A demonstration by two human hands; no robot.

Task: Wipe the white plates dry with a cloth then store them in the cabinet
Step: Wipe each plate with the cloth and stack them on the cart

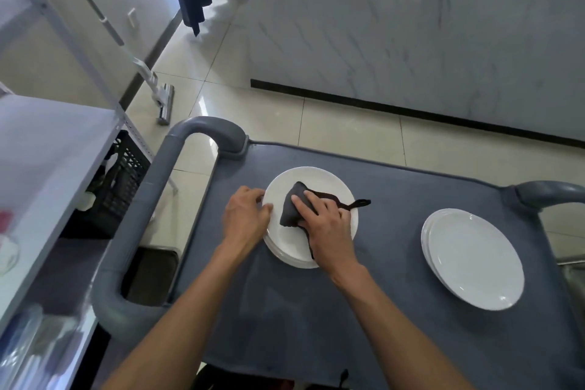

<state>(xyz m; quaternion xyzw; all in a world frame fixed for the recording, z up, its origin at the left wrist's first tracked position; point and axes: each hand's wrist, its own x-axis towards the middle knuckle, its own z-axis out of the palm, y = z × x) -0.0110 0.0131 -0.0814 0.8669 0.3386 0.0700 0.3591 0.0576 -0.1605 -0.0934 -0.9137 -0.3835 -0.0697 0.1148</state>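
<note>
Head view showed the right hand (329, 225) pressing a dark grey folded cloth (292, 207) onto the top round white plate (319, 176) of a stack, fingers fairly straight and close together. At nine o'clock of that plate the left hand (243, 215) gripped its rim, fingers curled. At three o'clock, well apart, a second stack of white plates (474, 260) lay on the grey cart top (316, 310).

My right hand (326, 225) covers part of the dark cloth (292, 207) and the plate (316, 176) beneath it, the lower plates of that stack show only as rim edges, both my forearms are cut off by the bottom edge, and the shelf (47, 152) contents at left are blurred.
</note>
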